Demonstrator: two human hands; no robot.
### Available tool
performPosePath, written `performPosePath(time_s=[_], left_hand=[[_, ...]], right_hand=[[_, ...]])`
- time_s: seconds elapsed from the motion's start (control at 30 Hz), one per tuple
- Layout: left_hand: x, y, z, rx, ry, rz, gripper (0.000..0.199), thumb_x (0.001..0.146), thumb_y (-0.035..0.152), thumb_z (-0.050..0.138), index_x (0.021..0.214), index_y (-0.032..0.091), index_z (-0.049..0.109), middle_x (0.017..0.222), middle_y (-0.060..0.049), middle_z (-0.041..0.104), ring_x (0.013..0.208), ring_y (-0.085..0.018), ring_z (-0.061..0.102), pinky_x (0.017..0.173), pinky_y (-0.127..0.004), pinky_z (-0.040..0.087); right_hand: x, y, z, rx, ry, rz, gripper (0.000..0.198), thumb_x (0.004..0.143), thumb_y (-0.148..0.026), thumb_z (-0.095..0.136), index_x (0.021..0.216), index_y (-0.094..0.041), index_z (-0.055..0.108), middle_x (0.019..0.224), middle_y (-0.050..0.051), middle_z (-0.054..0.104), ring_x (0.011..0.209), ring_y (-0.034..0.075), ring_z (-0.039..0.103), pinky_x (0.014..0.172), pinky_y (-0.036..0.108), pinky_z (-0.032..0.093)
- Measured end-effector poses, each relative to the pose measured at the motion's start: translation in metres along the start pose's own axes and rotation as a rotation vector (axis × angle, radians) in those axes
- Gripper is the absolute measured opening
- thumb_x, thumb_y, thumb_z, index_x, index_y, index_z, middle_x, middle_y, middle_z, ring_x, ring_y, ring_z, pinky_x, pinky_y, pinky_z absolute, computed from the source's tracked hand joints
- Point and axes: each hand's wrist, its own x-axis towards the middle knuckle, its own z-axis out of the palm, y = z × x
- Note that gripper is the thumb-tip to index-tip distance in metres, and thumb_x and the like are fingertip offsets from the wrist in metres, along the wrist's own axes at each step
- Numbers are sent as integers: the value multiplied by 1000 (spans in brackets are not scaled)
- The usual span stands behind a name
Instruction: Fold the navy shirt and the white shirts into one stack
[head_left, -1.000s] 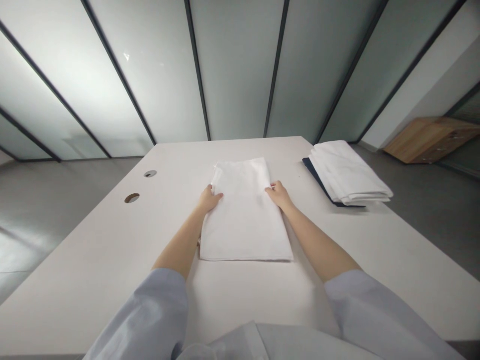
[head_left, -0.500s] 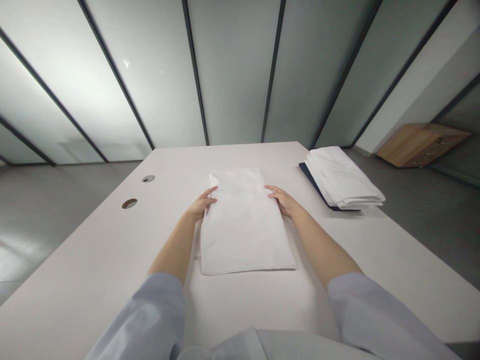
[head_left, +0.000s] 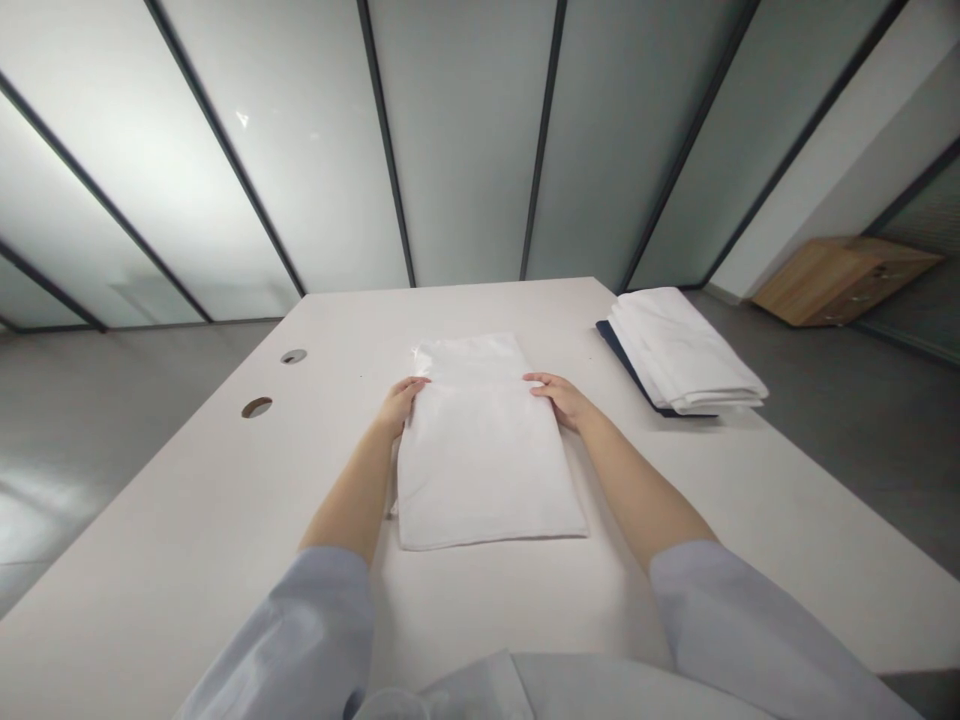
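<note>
A folded white cloth (head_left: 487, 460) lies flat on the white table in front of me. At its far end a strip of clear, shiny film (head_left: 472, 358) shows, perhaps a plastic bag; how it joins the cloth I cannot tell. My left hand (head_left: 401, 405) grips the cloth's left edge, its fingers together on the top side. On the opposite edge, my right hand (head_left: 562, 398) holds the cloth with thumb and fingers, fingertips on top. The undersides of both grips are hidden.
A pile of folded white cloths (head_left: 686, 350) sits on a dark blue flat item (head_left: 637, 370) near the table's right edge. Two round holes, a far one (head_left: 294, 356) and a near one (head_left: 257, 407), pierce the table (head_left: 225, 560) at left. A wooden cabinet (head_left: 840, 280) stands beyond.
The fingers of my left hand have drawn together on the cloth's edge, where they were spread apart. My right hand keeps its hold almost unchanged. The view has shifted slightly.
</note>
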Motion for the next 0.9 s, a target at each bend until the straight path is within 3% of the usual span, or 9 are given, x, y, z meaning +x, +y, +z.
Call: performPosePath(time_s=[0.23,0.33,0.43,0.63,0.77,0.9], left_hand=[[-8,4,-2,-42,-158,-78,57,61,42,77,112,18,63,82,-2,68,70,-15,64,63,-25,52],[-13,6,-6,0,-269,-100,74,57,34,82,125,22,55,89,-1,67,70,-14,65,65,-26,53],[-15,8,-8,24,-317,-100,78,57,30,81,129,24,52,95,-2,67,74,-15,67,69,-28,54],[-14,6,-8,52,-302,-87,72,58,25,77,127,23,56,97,-2,67,70,-13,65,66,-26,54],[-13,5,-7,3,-237,-83,68,54,22,79,120,19,62,87,0,66,63,-11,63,59,-23,52],[-12,6,-9,1,-223,-96,67,55,27,82,118,16,64,86,-3,69,65,-14,64,61,-26,53]], right_hand=[[-2,0,-3,-38,26,-9,39,68,-15,62,106,-19,62,81,2,72,71,18,67,72,33,57],[-5,-1,-4,-47,-14,2,48,64,-14,62,112,-19,60,83,1,72,71,18,68,72,33,57],[-8,-3,-5,-87,-53,22,58,63,-13,60,120,-20,57,88,2,72,74,19,68,73,34,57],[-12,-7,-6,-85,-116,59,69,61,-10,59,128,-20,52,97,4,72,81,20,69,80,36,56],[-12,-5,-7,-74,-138,56,67,61,-9,61,127,-20,54,98,3,72,85,19,69,82,34,55],[-6,-1,-8,-79,-118,35,64,61,-8,63,123,-20,57,100,3,73,87,18,68,85,33,54]])
